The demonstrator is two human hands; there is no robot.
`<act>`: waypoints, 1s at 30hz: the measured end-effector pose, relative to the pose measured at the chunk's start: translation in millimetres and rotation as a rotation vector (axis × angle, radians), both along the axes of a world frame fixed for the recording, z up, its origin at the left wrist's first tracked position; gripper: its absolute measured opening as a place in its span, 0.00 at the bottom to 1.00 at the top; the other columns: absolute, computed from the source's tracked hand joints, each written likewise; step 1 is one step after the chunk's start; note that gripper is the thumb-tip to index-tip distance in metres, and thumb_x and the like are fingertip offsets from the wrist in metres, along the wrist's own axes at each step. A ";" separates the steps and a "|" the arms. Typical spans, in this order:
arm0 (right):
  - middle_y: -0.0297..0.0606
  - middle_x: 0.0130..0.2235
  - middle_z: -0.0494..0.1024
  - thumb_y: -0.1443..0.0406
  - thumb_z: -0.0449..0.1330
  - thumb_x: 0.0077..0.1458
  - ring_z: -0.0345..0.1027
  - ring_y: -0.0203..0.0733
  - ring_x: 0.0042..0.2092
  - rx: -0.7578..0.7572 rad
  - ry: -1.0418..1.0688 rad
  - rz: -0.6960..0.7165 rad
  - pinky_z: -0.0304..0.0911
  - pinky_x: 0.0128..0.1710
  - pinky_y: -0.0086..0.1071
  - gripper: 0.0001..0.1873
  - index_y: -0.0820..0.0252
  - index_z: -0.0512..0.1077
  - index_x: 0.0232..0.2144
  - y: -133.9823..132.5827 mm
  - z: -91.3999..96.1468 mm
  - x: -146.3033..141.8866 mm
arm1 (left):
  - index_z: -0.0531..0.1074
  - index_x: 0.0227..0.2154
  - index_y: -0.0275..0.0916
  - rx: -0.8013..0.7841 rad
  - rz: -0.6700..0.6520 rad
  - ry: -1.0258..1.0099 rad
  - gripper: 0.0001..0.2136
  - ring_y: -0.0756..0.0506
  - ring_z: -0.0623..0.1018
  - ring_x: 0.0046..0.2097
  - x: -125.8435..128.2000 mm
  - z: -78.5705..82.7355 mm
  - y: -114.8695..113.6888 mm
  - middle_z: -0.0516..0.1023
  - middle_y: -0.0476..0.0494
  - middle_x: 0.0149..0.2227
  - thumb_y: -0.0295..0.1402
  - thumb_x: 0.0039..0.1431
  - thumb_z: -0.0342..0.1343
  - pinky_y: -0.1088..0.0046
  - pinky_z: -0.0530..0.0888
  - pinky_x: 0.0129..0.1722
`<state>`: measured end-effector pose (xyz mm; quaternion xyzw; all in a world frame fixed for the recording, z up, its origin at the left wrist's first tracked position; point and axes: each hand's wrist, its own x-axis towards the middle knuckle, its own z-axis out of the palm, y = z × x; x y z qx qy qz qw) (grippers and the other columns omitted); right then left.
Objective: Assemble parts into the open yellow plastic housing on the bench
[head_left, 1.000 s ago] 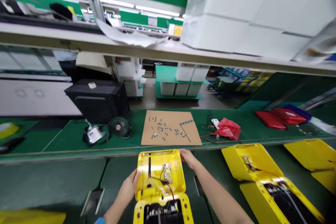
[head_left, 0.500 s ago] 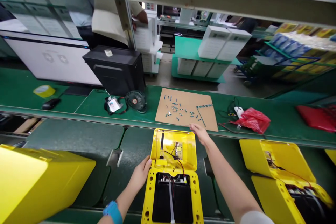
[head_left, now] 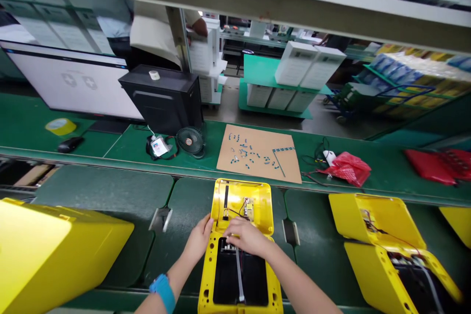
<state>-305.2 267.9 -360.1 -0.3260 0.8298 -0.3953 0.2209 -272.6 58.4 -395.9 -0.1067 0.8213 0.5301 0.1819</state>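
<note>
along the near green counter [head_left: 99, 186], a yellow plastic case [head_left: 239, 194] lies open straight in front of the person, its two halves spread apart and joined at the middle, one half showing a small circuit board [head_left: 249, 208] and thin red and black wires [head_left: 235, 212], the other a dark hollow [head_left: 235, 284] with a pale strip [head_left: 240, 274] running down it. as things lie, the board and wires are in place in the case, but the halves stand open and nothing covers the hollow. the left hand [head_left: 198, 240], with a blue wristband [head_left: 162, 292] above it, sits against the case's side at the join, fingers bent, though whether it grips the edge i cannot tell. the right hand [head_left: 247, 237] lies palm down across the join, fingers curled over the hollow's top edge, and it hides whatever is beneath, so i cannot tell if it pinches anything. two more yellow cases sit nearby, an open one [head_left: 375, 221] on the right and a closed-looking one [head_left: 55, 250] on the left. beyond, small blue parts [head_left: 243, 152] lie scattered on a cardboard sheet [head_left: 257, 154]
</note>
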 end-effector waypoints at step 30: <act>0.33 0.31 0.77 0.64 0.63 0.50 0.69 0.37 0.34 0.062 0.005 0.167 0.61 0.35 0.28 0.04 0.57 0.74 0.30 -25.6 -5.3 6.4 | 0.78 0.32 0.44 -0.164 0.147 0.265 0.10 0.39 0.68 0.51 68.6 16.9 26.2 0.71 0.41 0.48 0.37 0.57 0.51 0.56 0.66 0.54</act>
